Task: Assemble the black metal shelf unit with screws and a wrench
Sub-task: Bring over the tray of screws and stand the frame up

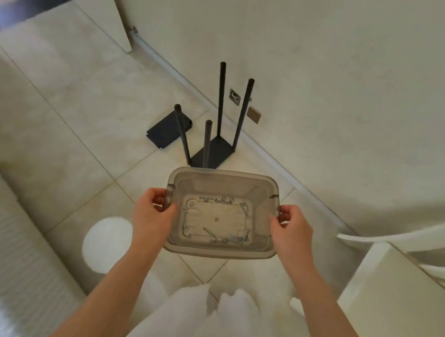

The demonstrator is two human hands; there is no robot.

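No readable text, label, brand, number or sign appears anywhere in the view. The translucent plastic bin point(221, 213), held at about 6 o'clock from the centre, shows only moulded lines and a small round mark on its floor, too blurred to read.

You have one translucent grey plastic bin point(221, 213), four upright black metal poles point(219, 97) on one black base plate point(213, 151), and one separate flat black metal panel point(167, 130); the screws are too small to count.

Bare forearms point(127, 277), no sleeves; white fluffy slippers point(189, 302)
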